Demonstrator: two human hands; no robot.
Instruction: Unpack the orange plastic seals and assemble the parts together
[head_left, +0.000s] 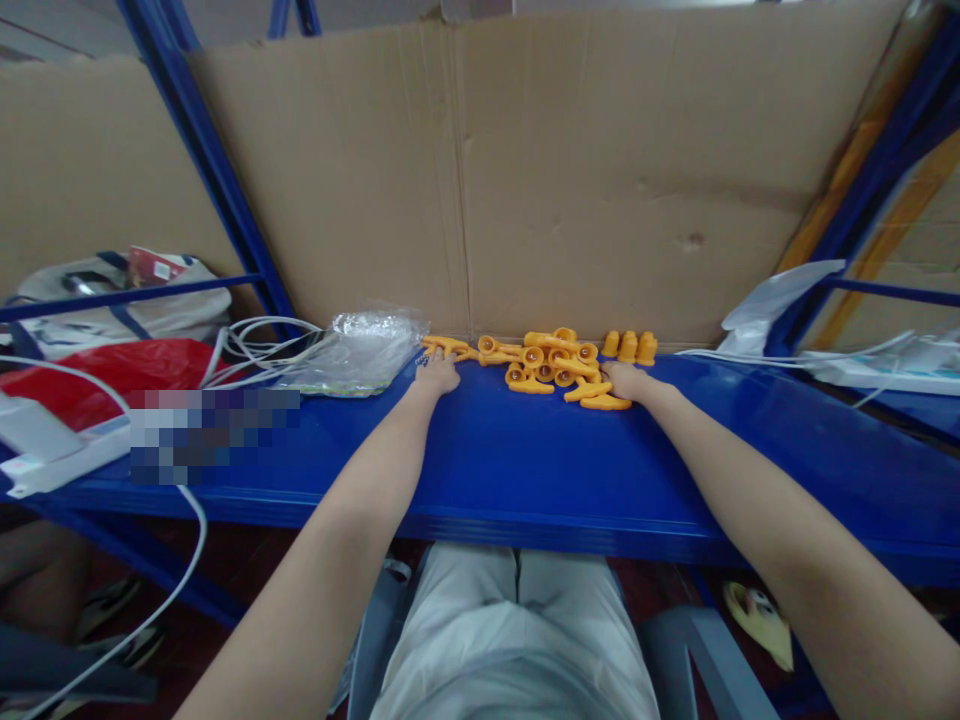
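Note:
A pile of orange plastic pieces (pixel 553 358), some with round cup-like openings and some with curved T-shaped ends, lies on the blue shelf top against the cardboard. At the pile's left end, my left hand (pixel 437 374) reaches onto several of these pieces (pixel 450 345) with its fingers stretched out. My right hand (pixel 625 381) is at the right side of the pile, touching or very close to the pieces there; its fingers are largely hidden. Just behind it, several small orange caps (pixel 628 346) stand upright in a row.
Clear plastic bags (pixel 360 350) lie left of my left hand, beside white cables (pixel 262 335) and a red bag (pixel 150 368). A white power strip (pixel 71 455) sits at the left edge. Cardboard (pixel 570 180) walls off the back, between blue posts (pixel 214 160). Another power strip (pixel 862 370) is at right.

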